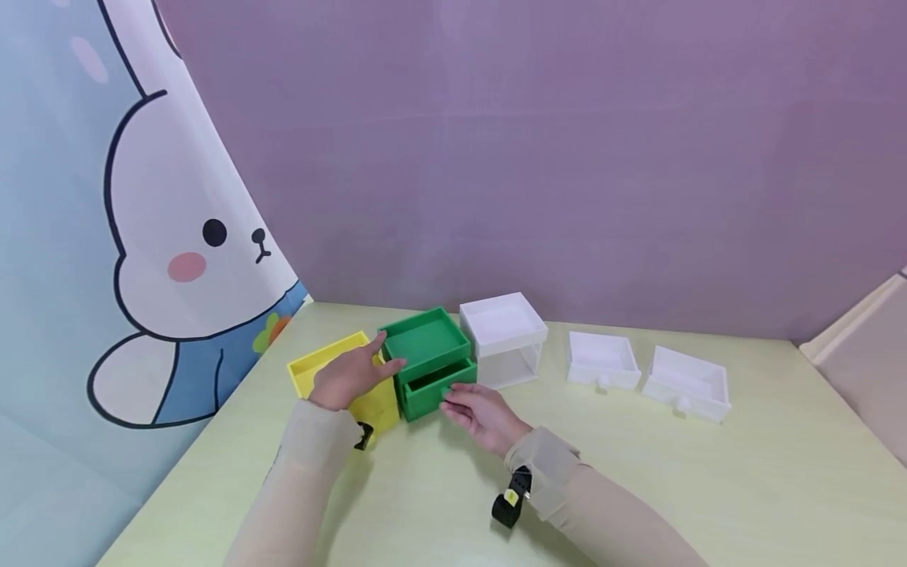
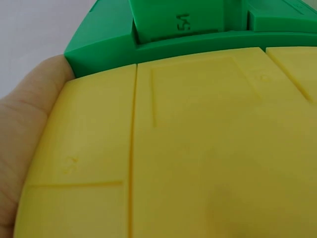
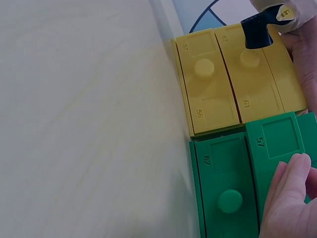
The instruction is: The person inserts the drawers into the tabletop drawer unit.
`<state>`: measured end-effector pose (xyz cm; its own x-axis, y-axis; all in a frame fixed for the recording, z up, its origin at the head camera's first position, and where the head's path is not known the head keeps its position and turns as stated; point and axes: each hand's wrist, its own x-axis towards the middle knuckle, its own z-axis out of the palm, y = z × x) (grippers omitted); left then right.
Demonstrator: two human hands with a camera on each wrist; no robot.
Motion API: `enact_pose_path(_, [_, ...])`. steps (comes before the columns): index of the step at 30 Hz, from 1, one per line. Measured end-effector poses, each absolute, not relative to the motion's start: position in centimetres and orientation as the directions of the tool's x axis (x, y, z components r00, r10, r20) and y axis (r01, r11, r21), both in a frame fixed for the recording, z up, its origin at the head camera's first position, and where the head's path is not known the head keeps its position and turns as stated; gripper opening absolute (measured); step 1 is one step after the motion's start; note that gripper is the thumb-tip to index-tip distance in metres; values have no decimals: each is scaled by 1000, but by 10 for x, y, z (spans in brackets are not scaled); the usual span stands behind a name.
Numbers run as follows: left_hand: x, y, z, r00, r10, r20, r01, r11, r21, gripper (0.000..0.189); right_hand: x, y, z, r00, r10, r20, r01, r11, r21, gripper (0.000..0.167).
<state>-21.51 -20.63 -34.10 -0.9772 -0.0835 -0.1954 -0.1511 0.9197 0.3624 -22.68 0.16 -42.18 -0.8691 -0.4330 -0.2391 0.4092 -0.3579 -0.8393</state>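
Observation:
My left hand (image 1: 347, 378) lies over the yellow drawer box (image 1: 303, 382), index finger and thumb stretched toward the left side of the green drawer box (image 1: 427, 340). The two boxes stand side by side. A green drawer (image 1: 425, 403) sticks out partway below the green box's shallow open top. At its front, the thumb and fingers of my right hand (image 1: 489, 417) pinch the small knob (image 1: 446, 392). In the right wrist view, the lower green drawer (image 3: 225, 168) is pushed in, its round knob showing. Both yellow drawers there (image 3: 205, 94) have round knobs; the left hand is behind them.
Right behind the green box is a white box frame (image 1: 505, 323) with an open front. Two loose white drawers, one nearer the frame (image 1: 602, 374) and one farther right (image 1: 690, 402), lie on the pale table (image 1: 439, 504). A purple backdrop (image 1: 553, 157) rises behind.

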Motion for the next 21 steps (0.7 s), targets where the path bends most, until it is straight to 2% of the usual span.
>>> enact_pose_path(15, [-217,-205,-342,-977,-86,-196,-151,927,342,78,-233,-10,-420,-895,-379,-236,374,-351,-858,19])
enact_pose_path(21, [-217,-206,-342,-976,-87,-200,-152,929,336,78,-236,-12,-419,-915,-354,-192,285,-235,-929,26])
